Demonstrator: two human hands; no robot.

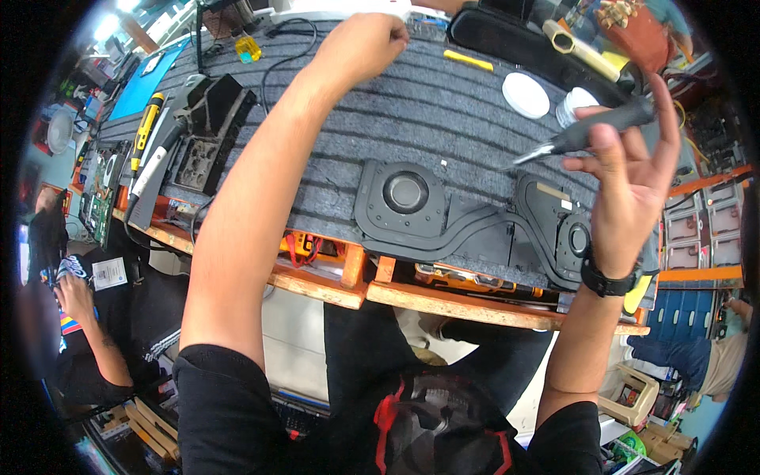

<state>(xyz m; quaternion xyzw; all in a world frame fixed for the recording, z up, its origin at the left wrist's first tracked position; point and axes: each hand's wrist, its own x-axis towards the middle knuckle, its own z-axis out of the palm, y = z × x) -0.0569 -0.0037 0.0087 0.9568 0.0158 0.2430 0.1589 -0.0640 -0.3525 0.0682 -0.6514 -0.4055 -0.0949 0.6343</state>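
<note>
My left hand [366, 49] reaches to the far edge of the bench mat, by a white item [332, 13]. Its fingers are curled, and whatever they hold, if anything, is hidden. In my right hand [633, 186], raised over the bench's right side, is a screwdriver [590, 134] with a thick dark grey handle. Its metal tip points left, and some fingers are stretched out. Below lies a black cooling assembly [475, 237] with two round fans, along the near edge. A white round lid [526, 96] and a small white jar [576, 103] sit beyond the screwdriver.
A grey striped mat [451, 119] covers the bench. At the left stand a black soldering-iron stand [207, 131] and a yellow-black screwdriver [147, 131]. Farther back are a yellow stick [468, 60] and a black case [507, 43]. Another person's hand [75, 301] shows far left.
</note>
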